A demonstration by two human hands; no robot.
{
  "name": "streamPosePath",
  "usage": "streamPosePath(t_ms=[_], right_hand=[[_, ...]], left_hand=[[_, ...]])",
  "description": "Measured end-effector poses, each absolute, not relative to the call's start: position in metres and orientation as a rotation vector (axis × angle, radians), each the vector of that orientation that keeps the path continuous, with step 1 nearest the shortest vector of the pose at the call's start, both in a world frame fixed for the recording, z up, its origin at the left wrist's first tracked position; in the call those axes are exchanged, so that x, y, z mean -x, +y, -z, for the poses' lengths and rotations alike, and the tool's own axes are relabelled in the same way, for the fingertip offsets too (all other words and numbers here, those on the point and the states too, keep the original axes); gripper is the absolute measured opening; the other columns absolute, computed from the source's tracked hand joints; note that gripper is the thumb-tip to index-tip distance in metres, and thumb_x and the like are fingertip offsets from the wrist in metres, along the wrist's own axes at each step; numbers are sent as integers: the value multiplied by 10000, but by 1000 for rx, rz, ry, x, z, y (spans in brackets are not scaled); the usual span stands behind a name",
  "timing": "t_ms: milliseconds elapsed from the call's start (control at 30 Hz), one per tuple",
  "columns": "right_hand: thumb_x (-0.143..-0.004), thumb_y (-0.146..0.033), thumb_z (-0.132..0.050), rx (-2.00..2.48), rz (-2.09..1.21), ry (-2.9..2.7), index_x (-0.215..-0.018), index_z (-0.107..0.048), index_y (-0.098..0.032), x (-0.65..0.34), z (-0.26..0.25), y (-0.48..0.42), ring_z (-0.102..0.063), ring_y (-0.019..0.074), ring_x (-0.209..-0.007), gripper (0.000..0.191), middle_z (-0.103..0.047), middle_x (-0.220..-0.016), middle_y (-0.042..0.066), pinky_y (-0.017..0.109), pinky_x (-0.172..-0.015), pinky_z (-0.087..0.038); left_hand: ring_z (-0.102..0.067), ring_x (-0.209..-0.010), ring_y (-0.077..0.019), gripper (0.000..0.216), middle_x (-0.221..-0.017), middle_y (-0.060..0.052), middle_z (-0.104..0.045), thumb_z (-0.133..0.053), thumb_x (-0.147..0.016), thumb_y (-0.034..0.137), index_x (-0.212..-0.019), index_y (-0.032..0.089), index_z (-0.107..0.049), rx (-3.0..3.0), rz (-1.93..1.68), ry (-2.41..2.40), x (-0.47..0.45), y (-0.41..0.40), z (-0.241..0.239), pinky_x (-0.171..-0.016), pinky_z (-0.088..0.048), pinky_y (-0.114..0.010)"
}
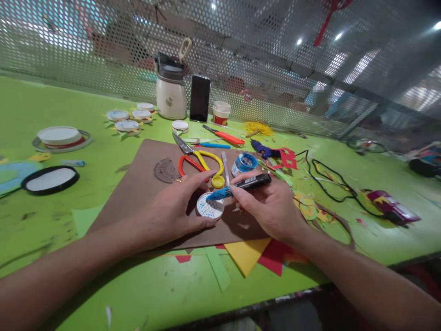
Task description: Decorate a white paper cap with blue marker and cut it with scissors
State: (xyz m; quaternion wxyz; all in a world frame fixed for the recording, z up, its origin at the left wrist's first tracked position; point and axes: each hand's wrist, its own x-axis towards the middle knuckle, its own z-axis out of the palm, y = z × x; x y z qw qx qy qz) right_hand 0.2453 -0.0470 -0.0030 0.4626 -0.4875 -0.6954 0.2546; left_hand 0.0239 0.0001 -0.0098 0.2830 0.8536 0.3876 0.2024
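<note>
My left hand (175, 204) is closed around the rim of a small white round lid (209, 210), which bears dark lines and blue patches. In my right hand (267, 200) is a black marker (253, 182) with a blue-stained front end, its tip on the lid's top. Both hands are over a brown board (138, 184). Just beyond them lie scissors (196, 158) with red and yellow handles, a small yellow cap (217, 181) and an open jar of blue paint (245, 162). A clear protractor (166, 170) lies left of the scissors.
Several decorated lids (127, 127) stand at the back left, near a white flask (171, 94) and an upright phone (200, 98). An orange cutter (230, 138), a blue glue gun (262, 149) and its black cable (330, 193) lie to the right. Coloured paper (246, 253) sticks out in front.
</note>
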Motion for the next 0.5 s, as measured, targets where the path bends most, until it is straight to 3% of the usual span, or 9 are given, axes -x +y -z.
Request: streamPosePath(t_ms=[267, 500], right_hand=[[-880, -219, -708, 1148, -690, -1663, -927, -726, -186, -238, -1, -47, -639, 123, -625, 60, -713, -765, -6, 252, -617, -568], [-922, -358, -709, 1215, -592, -1640, -951, -736, -220, -249, 0, -47, -642, 147, -615, 144, -698, -733, -8, 281, -596, -565]], left_hand=[[-658, -1164, -342, 799, -1343, -102, -675, -730, -767, 488, -1484, 255, -468, -2291, -578, 1014, -21, 2, 13, -967, -538, -467], [-652, -1175, -354, 840, -1362, -114, -666, -739, -761, 492, -1506, 242, -441, -2249, -572, 1022, -23, 1, 13, -971, -536, -490]])
